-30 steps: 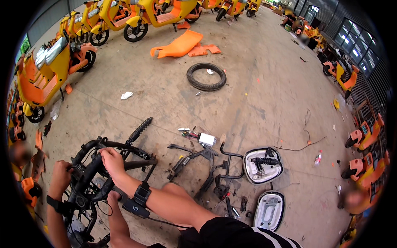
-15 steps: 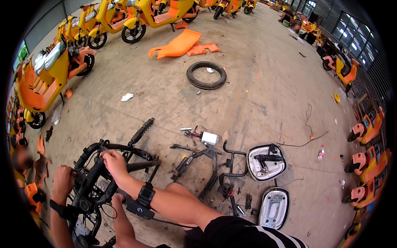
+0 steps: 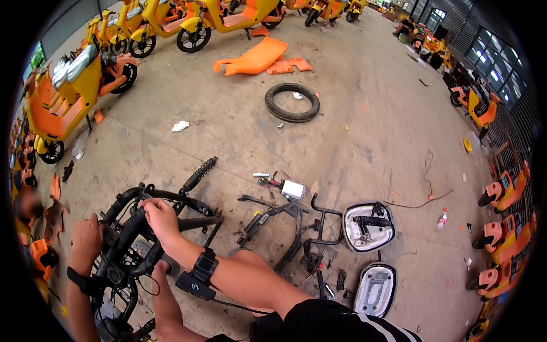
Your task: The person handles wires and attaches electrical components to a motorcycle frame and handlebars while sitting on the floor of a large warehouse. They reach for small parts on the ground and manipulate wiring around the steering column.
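Note:
A bare black scooter frame (image 3: 132, 238) of bent tubes stands at the lower left, a black coil-spring shock absorber (image 3: 199, 174) sticking up from its far end. At the frame's left side is my left hand (image 3: 87, 236), its fingers curled in against the tubes; what they hold is hidden. My right hand (image 3: 161, 219) bends over the top tube with thumb and fingertips pressed together there. Anything between those fingertips is too small to make out. A black strapped device (image 3: 196, 284) sits on my right wrist, with a cable running from it.
Right of the frame lie a silver controller box (image 3: 293, 188), black brackets (image 3: 297, 228), a bent tube rack (image 3: 327, 225) and two white-lined shells (image 3: 375, 290). Farther off are a tyre (image 3: 292, 102) and an orange panel (image 3: 253, 58). Yellow scooters (image 3: 62, 108) line the left and back.
The view has shifted slightly, so the floor things sit a little farther right. Both hands stay at the same places on the scooter frame, with little visible movement.

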Tool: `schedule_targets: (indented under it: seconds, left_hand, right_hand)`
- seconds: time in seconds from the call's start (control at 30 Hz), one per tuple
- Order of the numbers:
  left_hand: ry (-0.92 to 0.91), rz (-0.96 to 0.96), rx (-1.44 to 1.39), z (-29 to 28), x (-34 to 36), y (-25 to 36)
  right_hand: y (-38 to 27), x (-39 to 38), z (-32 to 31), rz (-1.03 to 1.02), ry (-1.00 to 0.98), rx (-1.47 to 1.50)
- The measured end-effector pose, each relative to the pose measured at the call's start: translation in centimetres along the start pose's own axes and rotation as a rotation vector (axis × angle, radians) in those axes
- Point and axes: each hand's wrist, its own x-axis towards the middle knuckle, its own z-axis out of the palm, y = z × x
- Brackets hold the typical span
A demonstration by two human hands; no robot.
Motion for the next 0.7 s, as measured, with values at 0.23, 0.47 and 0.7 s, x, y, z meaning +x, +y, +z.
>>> schedule_targets:
  seconds: [0.23, 0.47, 0.7]
  left_hand:
    - [0.028, -0.006, 0.006, 0.8, 0.2, -0.6]
    - [0.003, 0.065, 0.050, 1.0, 0.7, -0.6]
    - [0.065, 0.167, 0.161, 1.0, 0.7, -1.2]
  right_hand:
    - [0.0, 0.2, 0.0, 0.021, -0.010, 0.026]
    - [0.3, 0.5, 0.0, 0.021, 0.003, 0.012]
    - [0.2, 0.3, 0.1, 0.012, -0.001, 0.029]
